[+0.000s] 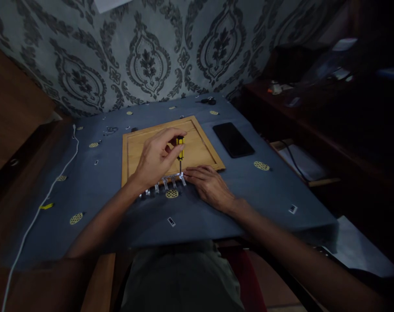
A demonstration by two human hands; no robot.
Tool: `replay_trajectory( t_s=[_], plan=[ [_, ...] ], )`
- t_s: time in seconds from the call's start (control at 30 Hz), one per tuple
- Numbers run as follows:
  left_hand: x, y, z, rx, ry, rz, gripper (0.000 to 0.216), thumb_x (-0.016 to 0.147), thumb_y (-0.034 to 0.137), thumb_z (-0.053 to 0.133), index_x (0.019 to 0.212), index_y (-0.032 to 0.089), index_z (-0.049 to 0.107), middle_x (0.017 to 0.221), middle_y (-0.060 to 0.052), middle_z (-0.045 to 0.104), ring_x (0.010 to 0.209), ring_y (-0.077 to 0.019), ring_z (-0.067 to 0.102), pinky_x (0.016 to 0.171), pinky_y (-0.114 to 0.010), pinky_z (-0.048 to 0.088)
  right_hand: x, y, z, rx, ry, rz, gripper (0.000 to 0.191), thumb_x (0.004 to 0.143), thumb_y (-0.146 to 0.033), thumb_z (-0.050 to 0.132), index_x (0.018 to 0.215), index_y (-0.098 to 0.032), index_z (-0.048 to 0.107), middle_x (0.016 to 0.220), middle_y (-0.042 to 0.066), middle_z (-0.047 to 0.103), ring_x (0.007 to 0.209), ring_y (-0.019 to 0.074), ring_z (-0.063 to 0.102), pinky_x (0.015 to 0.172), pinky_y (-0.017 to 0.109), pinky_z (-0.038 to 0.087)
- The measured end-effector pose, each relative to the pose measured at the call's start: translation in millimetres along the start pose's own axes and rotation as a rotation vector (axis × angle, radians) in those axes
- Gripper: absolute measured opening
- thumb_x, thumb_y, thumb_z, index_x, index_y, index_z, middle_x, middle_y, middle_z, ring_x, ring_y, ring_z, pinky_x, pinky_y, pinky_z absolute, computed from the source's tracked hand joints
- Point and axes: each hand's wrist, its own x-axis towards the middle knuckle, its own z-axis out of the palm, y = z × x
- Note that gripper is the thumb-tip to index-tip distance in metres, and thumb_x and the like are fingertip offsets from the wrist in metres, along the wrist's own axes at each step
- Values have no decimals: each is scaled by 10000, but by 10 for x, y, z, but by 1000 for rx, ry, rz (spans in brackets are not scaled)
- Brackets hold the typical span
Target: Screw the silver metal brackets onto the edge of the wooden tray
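Note:
My left hand is closed around the yellow and black handle of a screwdriver. The screwdriver stands upright, its tip down at the right end of a shiny metal hook rail. That rail lies along the near edge of a framed wooden board, its several hooks pointing toward me. My right hand rests with outstretched fingers on the board's near edge, fingertips beside the rail's right end. Whether a screw sits under the tip is too small to tell.
Right of the board lies a black phone on the blue patterned tablecloth. A small dark object is near the wall. Down the left side runs a white cable. A dark cabinet stands at the right.

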Motion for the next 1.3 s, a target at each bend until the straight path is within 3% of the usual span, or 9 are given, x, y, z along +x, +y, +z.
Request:
replay_trajectory(
  t_s=[0.23, 0.4, 0.57, 0.93, 1.1, 1.3],
  plan=[
    [-1, -6, 11, -27, 24, 0, 162, 897, 215, 706, 1050, 162, 726, 999, -39, 743, 802, -116, 659, 628, -182, 523, 10, -19, -12, -27, 6, -5, 450, 927, -20, 492, 1253, -216, 732, 1286, 94, 767, 1247, 244, 688, 1045, 472, 519],
    [-17, -22, 6, -25, 18, -22, 227, 908, 199, 658, 1126, 173, 713, 1063, -56, 765, 885, -141, 709, 729, -222, 569, 9, -16, -15, -39, 16, -10, 443, 924, -9, 512, 1249, -217, 728, 1284, 82, 769, 1248, 227, 687, 1056, 437, 505],
    [-25, -32, 4, -17, 13, -50, 219, 905, 246, 685, 1110, 173, 710, 1019, -50, 766, 830, -139, 702, 672, -215, 568, 11, -14, -12, -40, 49, -43, 408, 921, -1, 531, 1236, -171, 728, 1256, 106, 778, 1234, 233, 694, 1039, 427, 508],
    [-13, -3, -25, 18, -35, -13, 236, 923, 181, 611, 1137, 160, 708, 1108, -64, 761, 849, -129, 690, 715, -211, 561, 3, -9, -3, -17, 24, -16, 429, 957, -26, 489, 1260, -220, 722, 1278, 91, 771, 1248, 242, 691, 1044, 470, 518],
    [-12, -21, -20, 21, -1, 16, 162, 930, 222, 676, 1072, 159, 720, 1031, -52, 753, 818, -128, 676, 743, -229, 561, 6, -7, 2, -22, 50, -42, 414, 963, -20, 472, 1248, -189, 720, 1264, 101, 775, 1237, 232, 693, 1030, 443, 518],
    [-23, -44, -9, -10, 2, -2, 225, 927, 185, 645, 1141, 165, 711, 1104, -55, 769, 858, -130, 704, 747, -220, 577, 8, -8, -2, -15, 36, -27, 420, 957, -24, 493, 1252, -214, 724, 1271, 89, 773, 1240, 230, 690, 1041, 446, 514]
  ],
)
